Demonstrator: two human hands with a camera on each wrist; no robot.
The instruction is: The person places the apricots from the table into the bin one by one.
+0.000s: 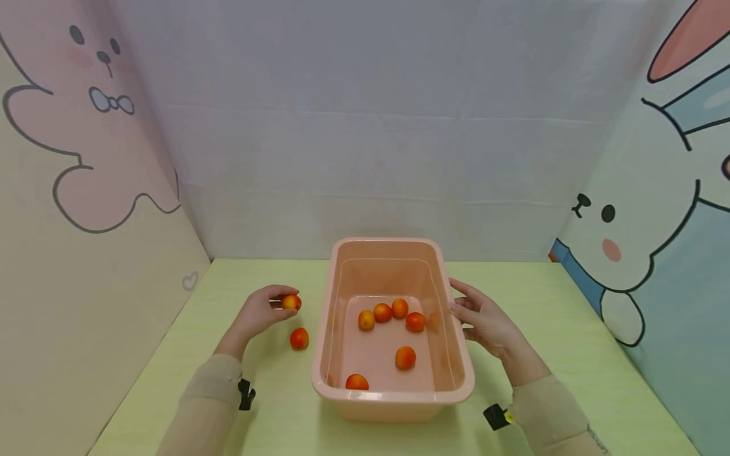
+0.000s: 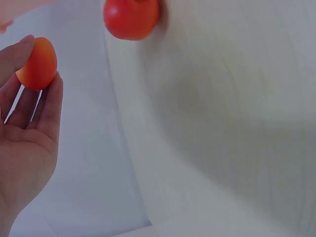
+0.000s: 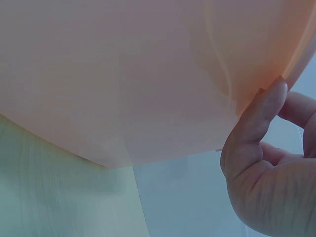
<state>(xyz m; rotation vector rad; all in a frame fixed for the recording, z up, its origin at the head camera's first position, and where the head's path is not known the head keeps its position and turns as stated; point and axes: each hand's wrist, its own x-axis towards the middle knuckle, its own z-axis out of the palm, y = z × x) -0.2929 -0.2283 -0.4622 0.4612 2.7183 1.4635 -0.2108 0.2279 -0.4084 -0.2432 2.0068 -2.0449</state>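
My left hand (image 1: 266, 308) pinches a small orange-red tomato (image 1: 291, 303) between thumb and fingers, left of a pink plastic bin (image 1: 393, 397). In the left wrist view, the thumb presses one side of this tomato (image 2: 38, 64) and the fingertips the other. Close below that hand a redder tomato (image 1: 299, 339) lies on the table. Inside the bin several tomatoes (image 1: 405, 358) are spread over the floor, one partly hidden by the near wall. My right hand (image 1: 485, 320) holds the bin's right rim, its thumb (image 3: 256, 111) against the outer wall in the right wrist view.
The bin stands on a pale green tabletop (image 1: 274, 405). A plain white wall (image 1: 388, 139) rises behind the table. Side panels with cartoon animals border it on the left (image 1: 102, 164) and right (image 1: 656, 240).
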